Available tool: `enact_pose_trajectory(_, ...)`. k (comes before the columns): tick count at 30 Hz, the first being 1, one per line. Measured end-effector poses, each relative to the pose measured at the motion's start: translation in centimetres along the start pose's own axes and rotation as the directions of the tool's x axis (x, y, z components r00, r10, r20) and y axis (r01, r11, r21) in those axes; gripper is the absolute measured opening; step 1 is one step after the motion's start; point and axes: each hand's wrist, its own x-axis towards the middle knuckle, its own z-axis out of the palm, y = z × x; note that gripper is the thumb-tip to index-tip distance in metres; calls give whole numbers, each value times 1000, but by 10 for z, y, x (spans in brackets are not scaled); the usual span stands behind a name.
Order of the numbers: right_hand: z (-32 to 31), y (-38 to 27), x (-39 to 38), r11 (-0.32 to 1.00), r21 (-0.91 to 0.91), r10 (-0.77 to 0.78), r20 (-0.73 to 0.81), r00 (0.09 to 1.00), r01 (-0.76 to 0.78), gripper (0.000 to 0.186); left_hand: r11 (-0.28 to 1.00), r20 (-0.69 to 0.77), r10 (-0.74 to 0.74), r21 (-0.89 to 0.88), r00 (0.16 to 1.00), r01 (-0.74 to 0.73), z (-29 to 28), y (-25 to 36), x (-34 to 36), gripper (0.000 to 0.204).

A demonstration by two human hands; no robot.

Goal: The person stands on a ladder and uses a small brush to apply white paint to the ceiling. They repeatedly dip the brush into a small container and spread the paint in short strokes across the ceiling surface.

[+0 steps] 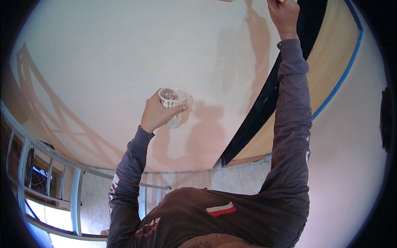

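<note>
In the middle of the view my left hand (154, 112) is wrapped round a clear plastic cup (175, 120), thumb across its front. Whitish liquid lies low in the cup, and its upper wall is smeared white. At the top edge my right hand (284, 16) is raised close to the pale wall (124, 62), beside a black strip. Its fingers look closed, and a small orange-brown bit shows at them. The frame's edge cuts off whatever they may hold.
The black strip (264, 99) borders a light wooden panel (331, 53) edged with blue tape (340, 82) on the right. Metal ladder-like rails (76, 198) stand at lower left. Pale floor tiles (227, 177) run below the wall, which carries several shadows.
</note>
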Motion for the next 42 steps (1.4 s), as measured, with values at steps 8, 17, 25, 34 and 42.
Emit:
enact_pose_trajectory(8, -6, -2, -14, 986, -126, -75, 262, 962, 112, 27, 1000, 24, -14, -6, 1000, 15, 2, 4, 1, 59)
enact_pose_trajectory(17, -5, -15, -31, 986, -135, -47, 332, 942, 97, 29, 1000, 4, -1, -26, 1000, 1, 2, -4, -1, 58)
enact_pose_trajectory(25, -6, -8, -69, 962, -185, -117, 386, 915, 201, 33, 999, 38, -22, -34, 999, 23, 0, 5, 0, 60)
enact_pose_trajectory(34, -19, -43, -87, 989, -122, -6, 502, 865, 78, 36, 997, 5, 5, -75, 1000, -5, 4, 0, 1, 64)
enact_pose_trajectory(42, -33, -45, -74, 996, -84, 44, 451, 891, -7, 30, 997, 3, 1, -81, 1000, 0, 0, 1, -1, 66)
